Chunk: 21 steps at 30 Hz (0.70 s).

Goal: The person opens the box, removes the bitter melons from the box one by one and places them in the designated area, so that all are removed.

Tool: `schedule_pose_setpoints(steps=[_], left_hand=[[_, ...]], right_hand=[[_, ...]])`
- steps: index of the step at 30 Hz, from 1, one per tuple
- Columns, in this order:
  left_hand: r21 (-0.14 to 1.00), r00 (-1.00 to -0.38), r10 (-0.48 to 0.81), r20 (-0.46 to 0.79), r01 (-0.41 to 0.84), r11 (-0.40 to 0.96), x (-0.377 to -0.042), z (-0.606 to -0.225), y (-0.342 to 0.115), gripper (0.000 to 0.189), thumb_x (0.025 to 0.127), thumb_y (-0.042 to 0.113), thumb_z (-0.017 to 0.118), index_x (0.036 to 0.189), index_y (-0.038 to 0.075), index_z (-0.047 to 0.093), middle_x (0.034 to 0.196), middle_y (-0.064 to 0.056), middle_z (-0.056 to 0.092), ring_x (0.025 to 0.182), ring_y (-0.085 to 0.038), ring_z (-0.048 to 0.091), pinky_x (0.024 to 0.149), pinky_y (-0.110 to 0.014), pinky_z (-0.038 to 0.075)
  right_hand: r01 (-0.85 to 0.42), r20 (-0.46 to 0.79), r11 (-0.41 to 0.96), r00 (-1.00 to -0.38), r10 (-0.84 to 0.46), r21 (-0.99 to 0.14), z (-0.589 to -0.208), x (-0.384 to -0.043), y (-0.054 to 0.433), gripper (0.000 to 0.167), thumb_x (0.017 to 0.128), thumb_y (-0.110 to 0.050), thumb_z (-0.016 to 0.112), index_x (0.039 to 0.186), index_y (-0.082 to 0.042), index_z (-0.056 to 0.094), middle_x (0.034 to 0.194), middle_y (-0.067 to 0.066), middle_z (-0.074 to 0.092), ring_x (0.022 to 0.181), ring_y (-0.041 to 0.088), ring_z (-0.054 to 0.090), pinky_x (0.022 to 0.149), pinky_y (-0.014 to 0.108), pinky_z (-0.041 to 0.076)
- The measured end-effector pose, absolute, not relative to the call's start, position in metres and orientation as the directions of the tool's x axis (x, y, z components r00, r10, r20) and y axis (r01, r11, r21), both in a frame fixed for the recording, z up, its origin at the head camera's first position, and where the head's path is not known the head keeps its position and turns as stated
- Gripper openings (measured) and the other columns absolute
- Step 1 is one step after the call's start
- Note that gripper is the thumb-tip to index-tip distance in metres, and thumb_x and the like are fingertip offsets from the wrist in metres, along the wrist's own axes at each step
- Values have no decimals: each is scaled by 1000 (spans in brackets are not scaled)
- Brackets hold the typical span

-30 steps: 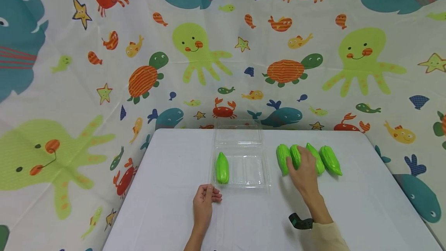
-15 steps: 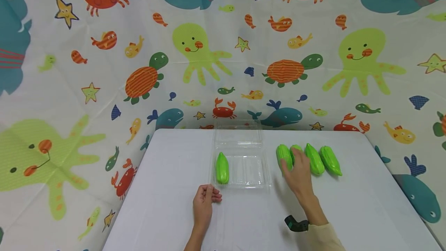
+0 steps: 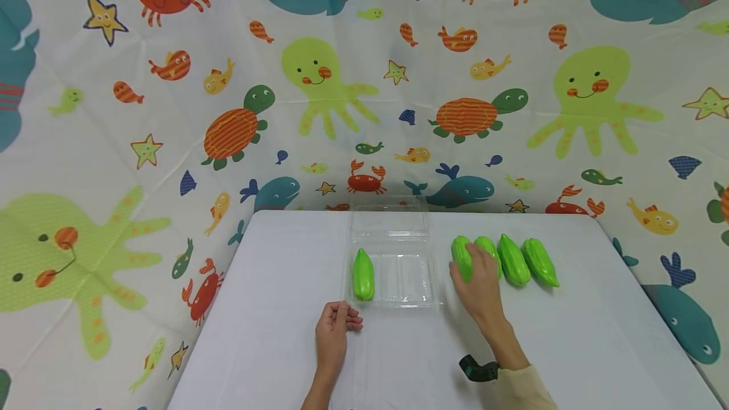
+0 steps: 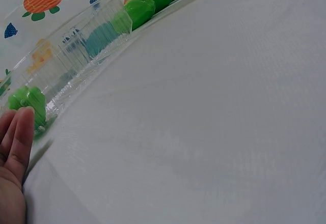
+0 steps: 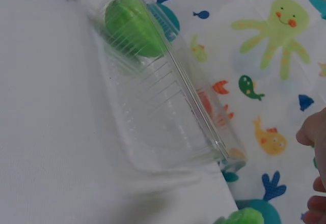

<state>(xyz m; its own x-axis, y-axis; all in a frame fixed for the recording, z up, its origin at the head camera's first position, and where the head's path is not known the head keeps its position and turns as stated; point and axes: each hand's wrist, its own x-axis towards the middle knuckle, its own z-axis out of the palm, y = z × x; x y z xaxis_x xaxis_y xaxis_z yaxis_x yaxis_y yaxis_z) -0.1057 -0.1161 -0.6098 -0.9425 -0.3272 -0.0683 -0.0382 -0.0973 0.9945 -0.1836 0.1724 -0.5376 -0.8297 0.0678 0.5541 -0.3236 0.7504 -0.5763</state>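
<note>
My left hand [image 3: 333,328] rests on the table at the front left corner of a clear plastic clamshell box [image 3: 407,280], its fingers loosely bent and holding nothing. Inside the box, at its left side, lies one bright green ribbed vegetable [image 3: 363,276] with a pointed tip. Over the leftmost of several similar green vegetables, my right hand [image 3: 479,280] reaches with thumb at the left and fingers to the right; that ribbed vegetable [image 3: 460,248] is partly covered. In the right wrist view, thumb and fingers stand apart above a green vegetable's end [image 5: 243,217].
The box's lid [image 3: 389,223] stands hinged back at the table's far edge. Right of the hand, two more green vegetables [image 3: 514,261] lie side by side on the white table [image 3: 285,271]. A cloth with sea animals [image 3: 364,93] hangs behind.
My right hand has moved left, from over the middle green vegetables to the leftmost one, uncovering those to its right. The left hand and the box stay where they were.
</note>
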Motion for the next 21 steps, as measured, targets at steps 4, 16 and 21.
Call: schedule_pose_setpoints(steps=[4,16,21], left_hand=[[994,-947,-315,-57,-24,-108,-106,-609,-117,33,104,27,56,103,-6,57,90,-22,67,71,-17,71,65,-32,65],[994,-947,-313,-65,-33,-107,-105,-609,-117,33,104,27,56,103,-6,57,90,-22,67,72,-17,71,66,-32,65],[994,-947,-316,-59,-26,-106,-105,-609,-117,33,104,27,55,103,-6,57,90,-22,67,71,-17,71,66,-32,65]], right_hand=[[-343,568,744,-821,61,-574,-539,-183,169,50,84,-8,75,127,11,57,128,32,57,119,48,52,98,61,49],[-350,562,737,-826,48,-578,-541,-181,158,53,81,-8,78,127,10,58,128,31,57,119,46,53,99,59,50],[-337,531,732,-846,39,-592,-545,-179,153,54,83,-10,77,129,8,57,130,30,56,122,45,51,102,58,50]])
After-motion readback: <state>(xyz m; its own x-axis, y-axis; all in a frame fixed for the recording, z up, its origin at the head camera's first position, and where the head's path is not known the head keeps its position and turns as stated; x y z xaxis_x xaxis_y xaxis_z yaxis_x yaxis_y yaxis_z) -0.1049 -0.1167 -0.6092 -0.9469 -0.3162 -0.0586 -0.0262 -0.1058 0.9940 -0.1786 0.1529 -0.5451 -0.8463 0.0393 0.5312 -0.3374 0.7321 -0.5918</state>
